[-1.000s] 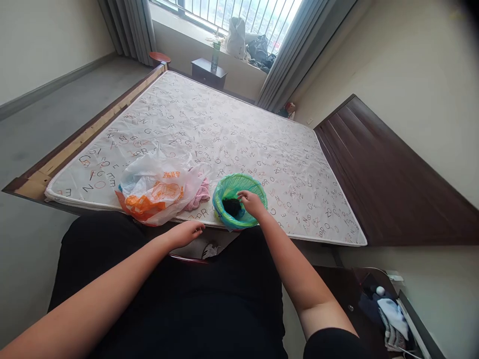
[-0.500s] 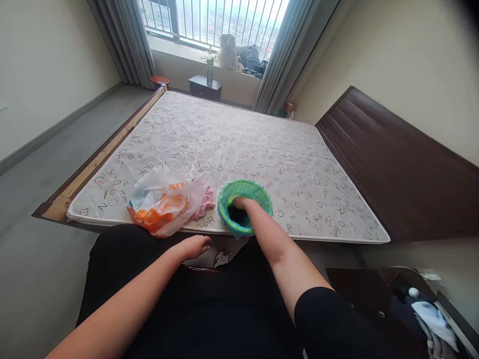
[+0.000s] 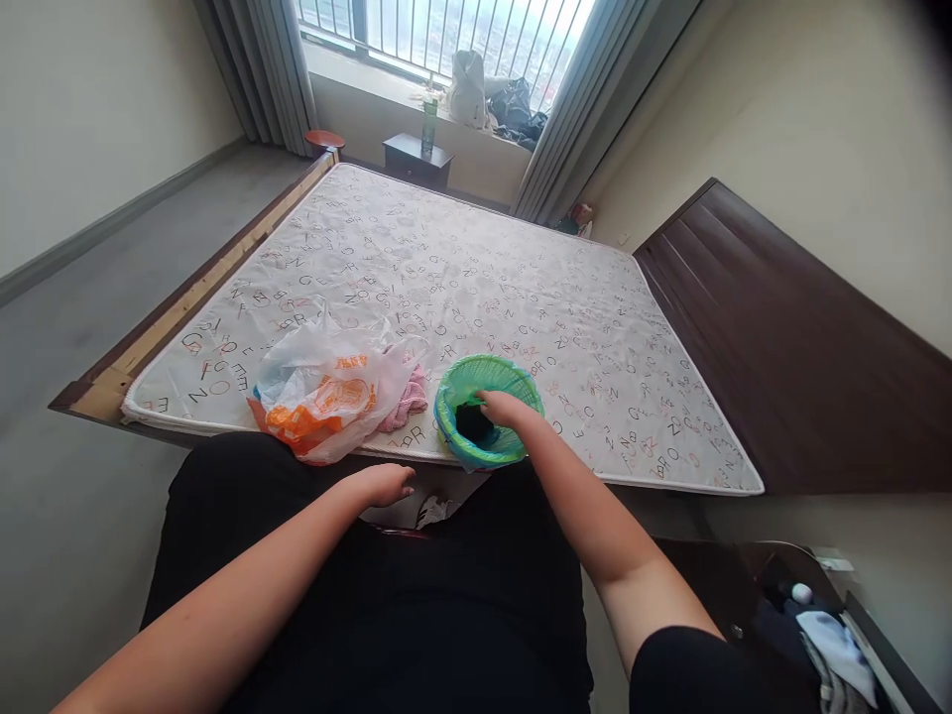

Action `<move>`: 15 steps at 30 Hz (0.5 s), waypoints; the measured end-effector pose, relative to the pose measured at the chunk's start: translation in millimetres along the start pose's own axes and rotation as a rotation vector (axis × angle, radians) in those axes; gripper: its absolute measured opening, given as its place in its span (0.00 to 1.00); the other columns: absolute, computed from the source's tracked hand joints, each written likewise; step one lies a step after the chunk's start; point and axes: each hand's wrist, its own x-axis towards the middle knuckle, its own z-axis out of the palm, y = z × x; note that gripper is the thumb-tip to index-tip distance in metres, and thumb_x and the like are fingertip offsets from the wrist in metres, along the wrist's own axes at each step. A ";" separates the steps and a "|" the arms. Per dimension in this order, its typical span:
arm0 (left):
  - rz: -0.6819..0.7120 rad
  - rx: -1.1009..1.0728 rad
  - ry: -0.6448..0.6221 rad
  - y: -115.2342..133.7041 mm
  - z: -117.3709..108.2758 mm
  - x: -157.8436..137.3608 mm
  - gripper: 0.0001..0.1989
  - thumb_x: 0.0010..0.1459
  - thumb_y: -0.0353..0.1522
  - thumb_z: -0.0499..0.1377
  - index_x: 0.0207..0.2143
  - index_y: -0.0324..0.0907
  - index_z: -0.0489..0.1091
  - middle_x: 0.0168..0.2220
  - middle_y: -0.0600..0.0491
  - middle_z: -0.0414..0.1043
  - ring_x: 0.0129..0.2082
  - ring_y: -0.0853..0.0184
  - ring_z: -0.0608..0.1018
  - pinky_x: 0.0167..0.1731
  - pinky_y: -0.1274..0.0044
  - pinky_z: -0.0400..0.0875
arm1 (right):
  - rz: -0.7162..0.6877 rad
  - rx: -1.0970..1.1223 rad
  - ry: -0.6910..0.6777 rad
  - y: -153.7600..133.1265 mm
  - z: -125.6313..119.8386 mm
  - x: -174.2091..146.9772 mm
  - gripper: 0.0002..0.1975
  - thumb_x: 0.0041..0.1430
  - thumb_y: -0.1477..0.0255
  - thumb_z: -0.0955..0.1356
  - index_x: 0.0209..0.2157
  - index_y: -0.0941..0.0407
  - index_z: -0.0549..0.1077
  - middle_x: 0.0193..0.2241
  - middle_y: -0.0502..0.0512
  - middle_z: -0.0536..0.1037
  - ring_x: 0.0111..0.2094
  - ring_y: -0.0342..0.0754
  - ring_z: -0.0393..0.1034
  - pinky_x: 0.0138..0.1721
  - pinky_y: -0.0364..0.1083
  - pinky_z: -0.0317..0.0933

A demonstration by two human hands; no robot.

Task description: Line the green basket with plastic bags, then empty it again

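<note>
A green woven basket (image 3: 535, 373), lined with thin green-blue plastic, stands at the near edge of the mattress (image 3: 416, 258). Something black (image 3: 473, 424) lies down inside it. My right hand (image 3: 506, 409) reaches into the basket over the rim, fingers drawn together by the inner liner; what they hold, if anything, is too small to name. Over my lap, below the mattress edge, my left hand (image 3: 388, 485) hovers with loosely bent fingers and nothing in them. Beyond it lies a crumpled white plastic bag (image 3: 334, 382) with orange print, and a pink cloth (image 3: 408, 402) beside it.
A dark headboard (image 3: 803, 347) rises at the right, and a wooden bed frame edge (image 3: 200, 278) runs along the left. A nightstand (image 3: 416, 159) with a green bottle (image 3: 429, 127) stands by the window. Folded clothes (image 3: 840, 645) lie at lower right.
My right hand has moved slightly up and right inside the basket, so more of the black contents shows. My left hand stays nearly in place. The view has shifted a little.
</note>
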 end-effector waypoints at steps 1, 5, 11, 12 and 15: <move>0.007 -0.047 0.029 0.1 0.6 1.8 0.20 0.56 0.37 0.64 0.51 0.42 0.78 0.51 0.39 0.80 0.54 0.44 0.79 0.55 0.60 0.70 | -0.046 0.022 -0.010 3.5 -4.7 -13.2 0.14 0.66 0.76 0.69 0.51 0.55 0.80 0.51 0.58 0.81 0.52 0.53 0.74 0.54 0.48 0.66; 0.051 -0.146 0.101 3.7 4.6 6.8 0.16 0.53 0.37 0.66 0.45 0.43 0.79 0.48 0.39 0.81 0.52 0.42 0.80 0.55 0.57 0.69 | -0.170 0.404 0.204 12.9 5.1 -91.3 0.16 0.66 0.69 0.62 0.44 0.53 0.80 0.34 0.55 0.81 0.37 0.51 0.75 0.45 0.48 0.68; 0.044 -0.560 0.236 42.8 5.1 -0.7 0.22 0.64 0.45 0.56 0.52 0.42 0.75 0.55 0.42 0.78 0.57 0.50 0.77 0.57 0.63 0.69 | 0.150 1.191 0.179 -33.4 82.8 -165.2 0.09 0.56 0.63 0.65 0.34 0.51 0.74 0.21 0.49 0.70 0.22 0.47 0.64 0.26 0.46 0.60; -0.010 -0.703 0.265 52.5 7.2 -5.0 0.24 0.66 0.46 0.52 0.56 0.43 0.73 0.58 0.42 0.76 0.58 0.52 0.76 0.55 0.64 0.70 | 0.224 1.302 0.158 -45.4 95.0 -165.2 0.09 0.54 0.63 0.65 0.34 0.52 0.74 0.26 0.52 0.75 0.25 0.48 0.68 0.28 0.46 0.62; -0.193 -1.052 0.343 76.7 23.0 -21.1 0.29 0.70 0.48 0.42 0.65 0.47 0.62 0.65 0.43 0.69 0.61 0.56 0.75 0.48 0.68 0.74 | 0.520 1.610 0.071 -74.9 127.3 -158.5 0.13 0.56 0.62 0.65 0.41 0.51 0.74 0.45 0.57 0.81 0.41 0.52 0.77 0.36 0.47 0.67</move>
